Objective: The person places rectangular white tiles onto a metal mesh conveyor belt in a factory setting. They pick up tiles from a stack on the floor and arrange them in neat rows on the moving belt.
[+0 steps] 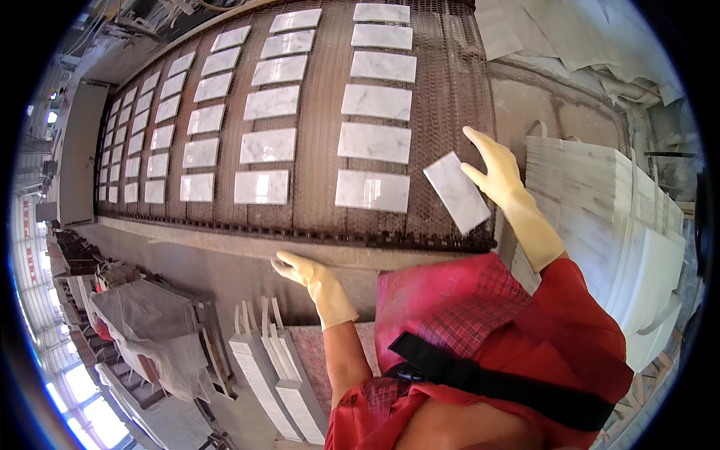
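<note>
The right hand point(501, 174), in a yellow glove, pinches a white marble tile point(457, 192) by one end over the near right corner of the brown mesh belt point(322, 112); a loose grip could probably drop it skewed against the neighbouring tile point(373, 190); the left hand point(311, 274) rests spread and empty on the belt's near edge.

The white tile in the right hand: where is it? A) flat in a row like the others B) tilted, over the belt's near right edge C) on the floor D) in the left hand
B: the right hand holds the white tile askew over the mesh belt, out of line with the rows.
</note>
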`<move>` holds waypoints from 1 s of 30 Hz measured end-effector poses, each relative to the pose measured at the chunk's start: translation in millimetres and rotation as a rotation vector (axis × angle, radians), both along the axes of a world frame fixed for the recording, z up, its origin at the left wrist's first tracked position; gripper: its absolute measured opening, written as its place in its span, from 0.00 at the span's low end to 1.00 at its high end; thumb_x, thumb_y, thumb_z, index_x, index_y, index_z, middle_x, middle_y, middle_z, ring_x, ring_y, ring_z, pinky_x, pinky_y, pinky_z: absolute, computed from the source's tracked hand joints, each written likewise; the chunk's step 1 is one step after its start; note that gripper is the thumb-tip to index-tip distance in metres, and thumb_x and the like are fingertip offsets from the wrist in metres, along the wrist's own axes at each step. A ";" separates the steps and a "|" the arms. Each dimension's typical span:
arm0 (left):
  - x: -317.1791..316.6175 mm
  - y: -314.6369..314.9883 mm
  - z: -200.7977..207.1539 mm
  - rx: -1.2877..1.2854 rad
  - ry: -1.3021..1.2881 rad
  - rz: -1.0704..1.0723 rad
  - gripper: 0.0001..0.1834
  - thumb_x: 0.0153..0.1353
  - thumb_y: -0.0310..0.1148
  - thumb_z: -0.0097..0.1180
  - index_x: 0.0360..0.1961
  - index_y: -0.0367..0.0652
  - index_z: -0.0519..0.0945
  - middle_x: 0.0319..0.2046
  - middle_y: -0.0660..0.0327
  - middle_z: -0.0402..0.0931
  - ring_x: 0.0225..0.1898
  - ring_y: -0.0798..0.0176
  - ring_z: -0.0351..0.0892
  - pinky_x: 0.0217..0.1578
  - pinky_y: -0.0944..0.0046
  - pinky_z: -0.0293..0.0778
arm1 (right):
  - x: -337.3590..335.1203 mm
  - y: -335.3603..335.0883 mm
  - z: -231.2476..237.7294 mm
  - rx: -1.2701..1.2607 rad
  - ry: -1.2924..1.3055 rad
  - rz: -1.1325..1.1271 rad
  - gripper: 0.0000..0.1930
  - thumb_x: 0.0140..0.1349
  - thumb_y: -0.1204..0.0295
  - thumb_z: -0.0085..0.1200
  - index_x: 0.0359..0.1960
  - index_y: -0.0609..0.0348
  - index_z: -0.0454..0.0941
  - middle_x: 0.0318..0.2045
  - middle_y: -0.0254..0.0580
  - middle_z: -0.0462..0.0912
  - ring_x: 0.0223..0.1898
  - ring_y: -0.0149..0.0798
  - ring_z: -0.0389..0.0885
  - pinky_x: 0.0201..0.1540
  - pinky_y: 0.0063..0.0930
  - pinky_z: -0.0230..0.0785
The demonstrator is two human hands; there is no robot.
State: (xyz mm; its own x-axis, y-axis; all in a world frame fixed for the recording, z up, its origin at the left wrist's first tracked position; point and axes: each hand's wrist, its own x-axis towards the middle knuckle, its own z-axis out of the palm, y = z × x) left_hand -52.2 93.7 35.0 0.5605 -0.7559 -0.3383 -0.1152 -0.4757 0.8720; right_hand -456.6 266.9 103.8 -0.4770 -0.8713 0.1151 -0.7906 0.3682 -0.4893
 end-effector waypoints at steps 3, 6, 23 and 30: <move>35.2 39.7 -28.7 -0.133 0.010 -0.123 0.39 0.84 0.55 0.46 0.87 0.51 0.54 0.86 0.49 0.52 0.82 0.44 0.59 0.82 0.47 0.54 | 34.4 7.0 1.2 0.075 -0.061 -0.064 0.46 0.62 0.58 0.74 0.80 0.52 0.66 0.73 0.55 0.77 0.71 0.59 0.78 0.74 0.49 0.70; 74.9 91.0 -47.7 -0.068 0.114 -0.066 0.38 0.83 0.55 0.47 0.86 0.54 0.57 0.86 0.50 0.54 0.82 0.45 0.60 0.81 0.47 0.56 | 72.8 1.2 -2.1 0.254 -0.181 -0.166 0.56 0.57 0.56 0.78 0.84 0.49 0.56 0.77 0.55 0.72 0.74 0.58 0.76 0.77 0.48 0.68; 197.5 276.8 -152.3 0.396 0.334 0.143 0.41 0.79 0.60 0.52 0.83 0.49 0.59 0.76 0.49 0.62 0.73 0.42 0.66 0.68 0.45 0.65 | 93.1 -15.3 5.9 0.502 -0.039 -0.221 0.63 0.48 0.67 0.83 0.84 0.39 0.51 0.69 0.55 0.78 0.65 0.60 0.83 0.68 0.54 0.77; 195.9 243.8 -175.6 0.319 0.196 -0.030 0.39 0.75 0.58 0.61 0.78 0.51 0.67 0.65 0.52 0.73 0.63 0.40 0.76 0.54 0.43 0.76 | 54.0 4.3 1.4 0.286 -0.253 -0.085 0.65 0.42 0.71 0.82 0.86 0.44 0.55 0.73 0.55 0.76 0.71 0.60 0.78 0.76 0.48 0.70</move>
State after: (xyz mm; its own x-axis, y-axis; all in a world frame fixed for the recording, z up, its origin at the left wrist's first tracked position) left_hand 143.6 337.5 -140.6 0.4412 -0.6101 -0.6581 0.0209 -0.7261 0.6872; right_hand -402.6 271.2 105.2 -0.5315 -0.8071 -0.2571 -0.6188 0.5773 -0.5327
